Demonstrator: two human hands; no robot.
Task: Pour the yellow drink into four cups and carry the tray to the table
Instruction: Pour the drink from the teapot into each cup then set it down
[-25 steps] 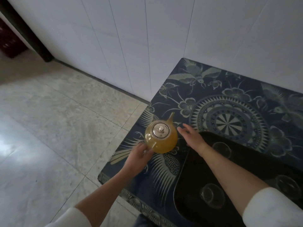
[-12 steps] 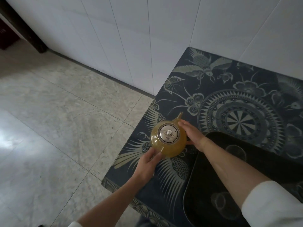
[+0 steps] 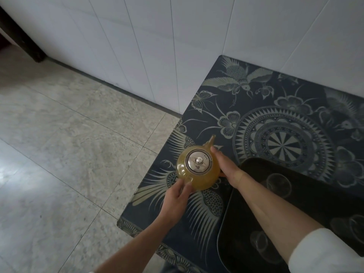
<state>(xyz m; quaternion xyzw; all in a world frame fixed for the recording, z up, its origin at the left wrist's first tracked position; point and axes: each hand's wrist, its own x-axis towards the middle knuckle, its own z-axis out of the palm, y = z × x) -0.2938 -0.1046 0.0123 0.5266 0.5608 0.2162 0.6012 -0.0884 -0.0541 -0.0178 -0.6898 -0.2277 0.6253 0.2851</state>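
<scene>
Dim, soft light; glare on floor tiles (image 3: 11, 170) at 9 o'clock; wide-angle bending at edges; black tray (image 3: 315, 198) underexposed.

text: none legible; labels: none; brands: none; numbers: none; signs: none

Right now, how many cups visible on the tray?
3. One clear cup at the black tray's far end beside the right forearm, one at its near left, one at the right frame edge. The forearm may hide a fourth.
</scene>
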